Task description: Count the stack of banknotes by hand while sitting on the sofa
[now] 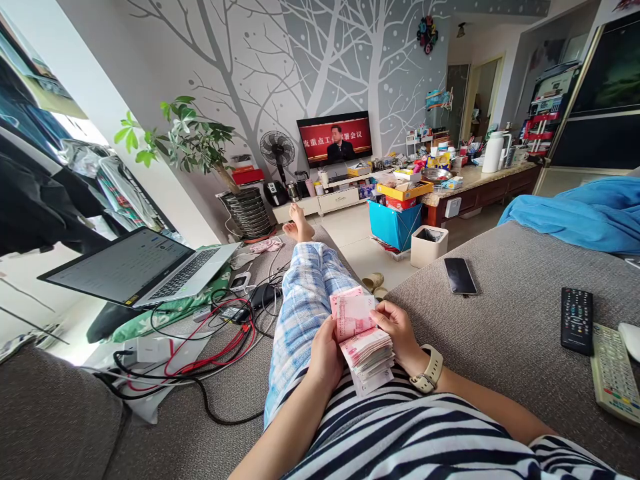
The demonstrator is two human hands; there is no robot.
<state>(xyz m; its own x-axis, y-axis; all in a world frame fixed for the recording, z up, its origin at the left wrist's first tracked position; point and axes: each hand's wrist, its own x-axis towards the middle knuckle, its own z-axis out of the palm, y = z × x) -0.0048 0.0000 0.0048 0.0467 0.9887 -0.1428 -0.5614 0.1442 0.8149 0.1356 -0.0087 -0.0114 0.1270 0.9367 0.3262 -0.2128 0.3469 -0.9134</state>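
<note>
I lie stretched out on a grey sofa (510, 313) in plaid trousers and a striped top. Over my lap, my left hand (325, 357) is closed round a thick stack of pink banknotes (367, 353), holding it from the left. From the right side, my right hand (397, 330) pinches the topmost notes, which stand lifted and fanned upward from the stack. A pale watch (429, 373) sits on my right wrist.
A black phone (461, 275), a black remote (577, 320) and a pale remote (614, 373) lie on the sofa to my right. On my left are an open laptop (145, 267) and tangled cables (210, 340). Ahead stand a television (335, 138), a fan (277, 150) and a cluttered counter (480, 177).
</note>
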